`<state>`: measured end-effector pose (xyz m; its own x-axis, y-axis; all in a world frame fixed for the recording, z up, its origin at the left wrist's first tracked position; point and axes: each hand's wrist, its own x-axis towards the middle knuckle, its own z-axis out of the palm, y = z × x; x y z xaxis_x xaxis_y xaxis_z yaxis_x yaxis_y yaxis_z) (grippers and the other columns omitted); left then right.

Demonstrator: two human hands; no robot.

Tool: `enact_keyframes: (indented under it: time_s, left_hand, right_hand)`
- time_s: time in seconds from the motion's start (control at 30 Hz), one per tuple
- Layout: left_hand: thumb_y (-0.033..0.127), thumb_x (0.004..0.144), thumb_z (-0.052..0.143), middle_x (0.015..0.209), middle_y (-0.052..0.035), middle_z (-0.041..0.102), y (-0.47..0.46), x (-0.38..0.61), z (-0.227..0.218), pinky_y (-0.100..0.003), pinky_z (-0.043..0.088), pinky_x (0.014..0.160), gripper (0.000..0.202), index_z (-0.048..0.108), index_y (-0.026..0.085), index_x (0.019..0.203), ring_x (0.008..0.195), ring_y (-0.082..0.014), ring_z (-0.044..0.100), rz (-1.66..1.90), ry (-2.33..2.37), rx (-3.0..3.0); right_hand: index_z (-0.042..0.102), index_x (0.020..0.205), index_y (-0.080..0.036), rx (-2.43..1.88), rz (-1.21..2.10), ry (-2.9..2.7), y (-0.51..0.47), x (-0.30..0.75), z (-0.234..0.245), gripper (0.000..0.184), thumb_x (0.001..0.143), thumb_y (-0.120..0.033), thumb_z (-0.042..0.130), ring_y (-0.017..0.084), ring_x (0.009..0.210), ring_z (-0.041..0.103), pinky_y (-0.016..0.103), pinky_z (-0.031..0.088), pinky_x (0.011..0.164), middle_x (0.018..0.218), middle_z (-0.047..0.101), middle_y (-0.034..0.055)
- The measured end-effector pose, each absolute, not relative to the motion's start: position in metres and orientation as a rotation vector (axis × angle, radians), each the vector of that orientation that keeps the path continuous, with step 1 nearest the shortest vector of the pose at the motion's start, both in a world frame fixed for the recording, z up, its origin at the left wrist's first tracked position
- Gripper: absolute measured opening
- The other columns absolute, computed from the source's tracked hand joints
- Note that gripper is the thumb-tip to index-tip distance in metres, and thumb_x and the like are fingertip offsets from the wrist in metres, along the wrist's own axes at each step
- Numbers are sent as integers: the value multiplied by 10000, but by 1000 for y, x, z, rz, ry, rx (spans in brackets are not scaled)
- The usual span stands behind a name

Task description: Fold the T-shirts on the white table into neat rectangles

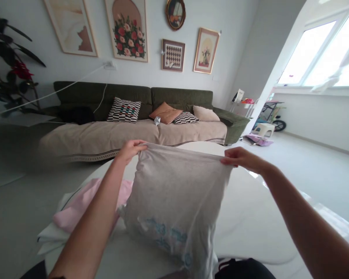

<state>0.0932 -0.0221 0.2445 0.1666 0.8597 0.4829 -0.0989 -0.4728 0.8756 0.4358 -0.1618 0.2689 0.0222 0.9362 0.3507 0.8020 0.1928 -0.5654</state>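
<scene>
Head view, as seen by an onlooker in the room: a soft, pale-grey cloth with blotchy blue print (180, 186) is stretched above the round, smooth white table (258, 217). Its top edge runs nearly taut from side to side over the middle of the table; the lower part drops in loose folds toward the table's near edge. Whether the underside touches the table cannot be told.

Left hand (131, 150): fingers drawn together against the thumb, pinching the cloth at its upper left corner. Right hand (240, 158): fingers curled in, gripping the opposite upper corner, over the right part of the table.

Handling, by judgement: the cloth appears light, thin and limp, with no stiffness of its own, so it should sag wherever it is not supported. It looks neither fragile nor notably slippery, and likely creases easily. The two upper corners offer the surest hold, since tension between them keeps the edge straight; a grip at mid-edge would probably let both sides droop.

Surroundings: on the left part of the table, beside the left forearm, a crumpled pale-pink cloth (78, 203) lies over white folded fabric (49, 234). Beyond the table stands a long, dark-green upholstered sofa (180, 97), its seat covered by a beige throw with a dark-striped border (69, 141).
</scene>
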Motion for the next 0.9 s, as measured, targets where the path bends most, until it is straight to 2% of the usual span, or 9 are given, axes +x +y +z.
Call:
enact_keyframes:
  time_s: [0.13,0.27,0.33,0.4,0.5,0.6,0.67,0.77,0.9]
  left_hand:
    - [312,821,514,776,24,595,-3,116,249,-281,460,711,213,593,114,810,753,-131,566,1621,781,1576]
    - [189,663,598,712,55,575,-4,118,279,-203,408,762,21,580,179,663,778,-87,540,2009,608,1494]
    - [161,614,620,753,38,573,-20,116,281,-200,410,749,71,582,191,665,790,-97,536,2065,462,1531]
    - [153,620,620,766,22,568,-42,114,262,-206,416,718,87,592,190,694,776,-112,533,1865,464,1675]
    - [174,690,563,787,-1,586,-79,109,199,-232,429,713,78,597,187,760,778,-138,544,1338,697,1914]
    - [170,714,506,822,-19,618,-109,103,128,-272,431,782,121,596,197,790,827,-164,564,939,909,2009]
    - [188,701,505,872,-22,633,-129,100,103,-290,426,817,171,619,213,825,875,-182,571,623,1013,2024]
    - [308,687,573,1028,-20,612,-166,93,117,-321,395,893,279,634,261,955,996,-212,539,362,909,2003]
    - [409,687,617,1093,14,585,-233,75,157,-348,416,877,363,576,464,1043,1105,-232,479,476,654,2065]
  right_hand:
    - [490,547,-170,-1630,-110,-1517,-131,423,280,337,684,-458,600,86,506,398,221,317,471,496,442,-49]
    - [523,668,-171,-1375,-565,-1210,-146,434,300,266,707,-420,609,94,584,448,223,366,561,617,503,-29]
    - [548,738,-179,-1286,-674,-1124,-163,439,286,238,705,-402,625,108,632,499,236,400,623,682,549,-11]
    - [568,814,-190,-1362,-641,-1119,-181,441,251,227,720,-392,612,134,659,534,266,423,657,712,574,0]
    - [572,970,-219,-1593,-480,-1238,-205,439,168,233,789,-353,512,172,698,549,304,440,654,769,585,20]
    - [593,933,-221,-1737,-202,-1424,-228,433,75,242,830,-305,391,200,743,561,342,457,696,818,587,61]
    - [623,825,-235,-1828,-34,-1489,-243,428,24,253,816,-307,381,228,777,570,373,464,731,798,598,75]
    - [641,837,-258,-1893,112,-1499,-258,415,-16,234,765,-372,451,265,848,576,404,469,783,854,617,85]
    - [620,863,-344,-1884,94,-1422,-253,376,-2,259,761,-493,434,306,903,573,461,461,805,883,622,57]
